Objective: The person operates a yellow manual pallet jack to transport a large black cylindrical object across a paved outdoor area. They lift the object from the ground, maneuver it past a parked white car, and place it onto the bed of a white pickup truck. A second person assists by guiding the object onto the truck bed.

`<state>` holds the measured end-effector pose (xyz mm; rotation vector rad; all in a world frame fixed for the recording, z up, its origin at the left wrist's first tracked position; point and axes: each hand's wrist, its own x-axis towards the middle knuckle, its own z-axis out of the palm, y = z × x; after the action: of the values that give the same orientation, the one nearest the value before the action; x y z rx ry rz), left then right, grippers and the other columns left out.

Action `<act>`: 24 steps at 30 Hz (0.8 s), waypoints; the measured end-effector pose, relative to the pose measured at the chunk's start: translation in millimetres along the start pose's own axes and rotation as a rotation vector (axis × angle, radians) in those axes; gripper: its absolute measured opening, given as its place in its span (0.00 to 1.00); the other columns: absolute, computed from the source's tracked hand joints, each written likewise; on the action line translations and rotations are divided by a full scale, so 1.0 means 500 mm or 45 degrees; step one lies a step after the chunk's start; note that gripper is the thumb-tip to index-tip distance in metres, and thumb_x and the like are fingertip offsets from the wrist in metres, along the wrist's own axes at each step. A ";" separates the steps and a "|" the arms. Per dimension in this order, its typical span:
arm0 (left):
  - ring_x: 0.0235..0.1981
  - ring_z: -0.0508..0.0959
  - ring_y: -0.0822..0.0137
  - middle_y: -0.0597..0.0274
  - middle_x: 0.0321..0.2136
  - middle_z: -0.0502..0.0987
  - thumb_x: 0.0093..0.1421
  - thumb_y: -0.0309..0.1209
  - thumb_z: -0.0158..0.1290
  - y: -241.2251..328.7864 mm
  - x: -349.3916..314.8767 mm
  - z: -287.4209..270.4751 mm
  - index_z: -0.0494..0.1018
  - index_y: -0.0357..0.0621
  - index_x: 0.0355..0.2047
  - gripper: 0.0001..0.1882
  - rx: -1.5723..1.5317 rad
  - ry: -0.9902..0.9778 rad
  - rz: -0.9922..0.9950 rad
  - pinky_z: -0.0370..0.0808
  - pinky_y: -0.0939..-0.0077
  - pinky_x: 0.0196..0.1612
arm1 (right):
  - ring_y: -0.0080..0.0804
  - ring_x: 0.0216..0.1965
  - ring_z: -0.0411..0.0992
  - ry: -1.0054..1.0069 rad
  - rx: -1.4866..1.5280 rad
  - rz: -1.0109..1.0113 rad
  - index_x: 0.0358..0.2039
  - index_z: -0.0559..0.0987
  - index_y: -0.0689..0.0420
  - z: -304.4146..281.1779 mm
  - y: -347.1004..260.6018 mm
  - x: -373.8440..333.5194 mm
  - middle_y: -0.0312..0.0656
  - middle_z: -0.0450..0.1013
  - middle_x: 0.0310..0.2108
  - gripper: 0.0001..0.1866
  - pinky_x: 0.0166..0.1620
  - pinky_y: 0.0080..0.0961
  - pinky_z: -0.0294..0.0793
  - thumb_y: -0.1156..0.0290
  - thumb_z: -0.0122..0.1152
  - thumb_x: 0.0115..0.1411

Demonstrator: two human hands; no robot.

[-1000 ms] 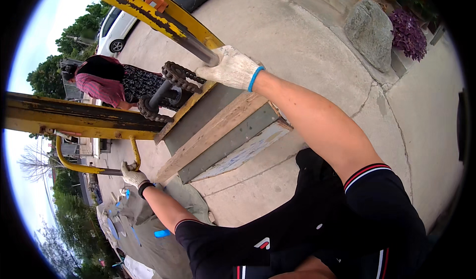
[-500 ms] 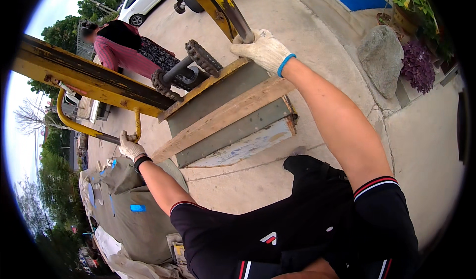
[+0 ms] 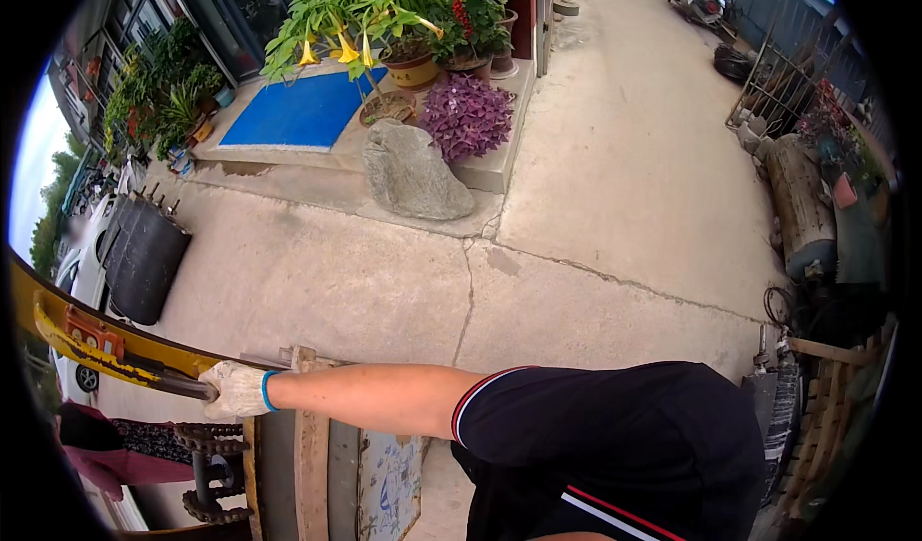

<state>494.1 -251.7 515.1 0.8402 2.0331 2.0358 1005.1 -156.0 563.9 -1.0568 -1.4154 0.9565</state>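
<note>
My right hand (image 3: 235,389), in a cream knit glove with a blue cuff, is closed around the bare metal end of a handle (image 3: 187,385) on a yellow metal frame (image 3: 154,334). A small orange box (image 3: 94,330) sits on that frame. Below my forearm is a grey platform with a wooden plank (image 3: 312,464) lying across it and a worn patterned panel (image 3: 389,488) along its side. Chain-wrapped sprockets (image 3: 211,514) on a shaft stand at the platform's edge. My left hand is out of view.
A person in pink (image 3: 96,459) is beyond the frame, lower left. A black drum (image 3: 149,258) lies on the concrete near a white car. Ahead are a large rock (image 3: 413,171), a purple plant (image 3: 468,118) and a blue mat (image 3: 288,110). Logs (image 3: 799,200) and scrap line the right.
The view has swung far to the right, so the frame and platform now appear lower left. My left hand has left the picture; my right hand keeps its hold on the handle.
</note>
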 end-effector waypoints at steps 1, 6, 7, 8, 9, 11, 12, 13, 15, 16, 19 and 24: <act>0.34 0.68 0.63 0.59 0.32 0.70 0.62 0.37 0.51 0.054 -0.065 0.017 0.74 0.30 0.37 0.17 -0.001 -0.068 -0.008 0.67 0.64 0.39 | 0.34 0.24 0.69 0.078 -0.118 -0.013 0.25 0.73 0.61 -0.025 0.001 -0.009 0.45 0.70 0.19 0.14 0.31 0.35 0.70 0.63 0.61 0.48; 0.36 0.71 0.62 0.57 0.34 0.72 0.64 0.40 0.49 0.150 -0.225 0.004 0.73 0.32 0.41 0.19 0.057 -0.117 0.098 0.70 0.66 0.42 | 0.31 0.24 0.66 0.159 -0.025 -0.076 0.25 0.72 0.61 -0.125 -0.008 -0.082 0.44 0.69 0.20 0.14 0.31 0.33 0.68 0.63 0.62 0.48; 0.36 0.72 0.62 0.57 0.34 0.72 0.64 0.40 0.49 0.159 -0.250 0.003 0.73 0.33 0.42 0.19 0.055 -0.124 0.102 0.70 0.66 0.42 | 0.31 0.25 0.66 0.162 -0.006 -0.071 0.26 0.72 0.61 -0.137 -0.011 -0.100 0.44 0.69 0.20 0.14 0.31 0.33 0.69 0.63 0.62 0.48; 0.37 0.73 0.62 0.57 0.35 0.73 0.64 0.40 0.49 0.164 -0.271 0.001 0.73 0.33 0.43 0.20 0.056 -0.135 0.102 0.71 0.67 0.43 | 0.31 0.25 0.66 0.164 0.011 -0.065 0.26 0.73 0.61 -0.152 -0.015 -0.118 0.43 0.69 0.20 0.14 0.32 0.33 0.69 0.62 0.62 0.48; 0.37 0.73 0.62 0.57 0.35 0.73 0.65 0.41 0.48 0.164 -0.296 0.006 0.73 0.33 0.44 0.20 0.044 -0.145 0.097 0.71 0.67 0.44 | 0.31 0.25 0.66 0.176 0.005 -0.062 0.27 0.73 0.61 -0.174 -0.018 -0.136 0.44 0.69 0.21 0.15 0.32 0.33 0.69 0.62 0.63 0.48; 0.38 0.75 0.61 0.56 0.36 0.74 0.65 0.42 0.48 0.152 -0.323 -0.045 0.73 0.34 0.46 0.21 0.088 -0.095 0.087 0.72 0.68 0.45 | 0.32 0.26 0.67 0.118 0.057 -0.033 0.29 0.74 0.61 -0.180 -0.026 -0.156 0.44 0.69 0.22 0.16 0.32 0.33 0.69 0.61 0.63 0.49; 0.38 0.75 0.61 0.56 0.36 0.74 0.66 0.42 0.48 0.149 -0.340 -0.060 0.72 0.35 0.47 0.21 0.098 -0.100 0.075 0.73 0.69 0.45 | 0.33 0.27 0.68 0.094 0.018 -0.011 0.32 0.75 0.62 -0.209 -0.047 -0.179 0.46 0.70 0.23 0.18 0.35 0.33 0.70 0.60 0.64 0.49; 0.38 0.76 0.61 0.56 0.36 0.75 0.66 0.42 0.47 0.148 -0.354 -0.079 0.72 0.35 0.48 0.22 0.087 -0.091 0.071 0.73 0.69 0.46 | 0.34 0.27 0.68 0.090 0.021 -0.019 0.32 0.75 0.63 -0.233 -0.068 -0.200 0.47 0.70 0.23 0.18 0.35 0.33 0.71 0.60 0.64 0.50; 0.39 0.77 0.61 0.55 0.37 0.76 0.67 0.43 0.47 0.141 -0.370 -0.153 0.72 0.36 0.50 0.23 0.098 -0.071 0.056 0.74 0.70 0.47 | 0.34 0.28 0.69 0.107 0.016 -0.047 0.31 0.75 0.63 -0.271 -0.086 -0.236 0.48 0.71 0.23 0.17 0.36 0.33 0.71 0.61 0.63 0.48; 0.40 0.78 0.61 0.55 0.37 0.76 0.67 0.44 0.47 0.128 -0.380 -0.191 0.72 0.36 0.51 0.23 0.113 -0.080 0.035 0.75 0.71 0.48 | 0.34 0.28 0.70 0.107 0.009 -0.051 0.29 0.75 0.63 -0.282 -0.084 -0.249 0.48 0.72 0.24 0.17 0.36 0.33 0.72 0.61 0.63 0.47; 0.34 0.76 0.66 0.60 0.34 0.75 0.66 0.40 0.50 0.198 -0.529 -0.191 0.75 0.36 0.45 0.18 -0.033 -0.094 -0.068 0.75 0.73 0.41 | 0.30 0.24 0.68 0.115 0.038 0.038 0.29 0.75 0.61 -0.385 -0.079 -0.312 0.44 0.71 0.21 0.16 0.31 0.31 0.71 0.61 0.65 0.51; 0.20 0.71 0.74 0.67 0.19 0.70 0.59 0.26 0.59 0.274 -0.697 -0.271 0.72 0.39 0.33 0.06 -0.329 -0.007 0.057 0.69 0.79 0.26 | 0.20 0.24 0.67 0.086 0.146 0.050 0.30 0.79 0.61 -0.506 -0.136 -0.424 0.33 0.71 0.21 0.14 0.31 0.22 0.71 0.63 0.67 0.52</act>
<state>758.7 -546.5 557.8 0.8456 1.7118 2.2528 1256.6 -378.0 594.8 -1.0251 -1.2740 1.0093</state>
